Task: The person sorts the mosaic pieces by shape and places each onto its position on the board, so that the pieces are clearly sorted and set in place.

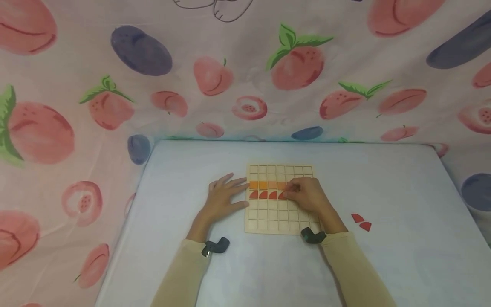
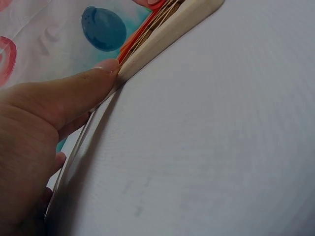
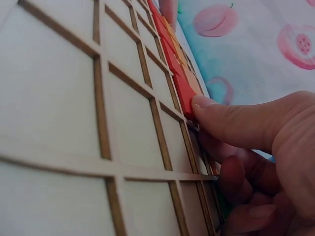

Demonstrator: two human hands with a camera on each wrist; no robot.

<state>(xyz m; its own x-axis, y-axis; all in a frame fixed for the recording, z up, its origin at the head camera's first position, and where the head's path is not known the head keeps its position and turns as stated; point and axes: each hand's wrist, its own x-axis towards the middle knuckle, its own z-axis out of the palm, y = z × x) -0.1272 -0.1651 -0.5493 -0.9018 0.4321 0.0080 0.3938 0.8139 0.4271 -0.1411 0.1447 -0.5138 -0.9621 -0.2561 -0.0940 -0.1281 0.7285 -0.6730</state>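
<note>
A wooden grid board lies on the table, with square cells. Along one row sit orange and pale orange square tiles; in the row below are red quarter-circle pieces. My right hand pinches the red piece at that row's right end. In the right wrist view its thumb lies on this red piece, over a cell, while the other fingers curl beneath. My left hand is spread, fingers extended, at the board's left edge. Its thumb touches the board's side in the left wrist view.
Two loose red quarter-circle pieces lie on the white table to the right of the board. A fruit-printed cloth hangs behind and to the left. Each wrist carries a dark camera mount.
</note>
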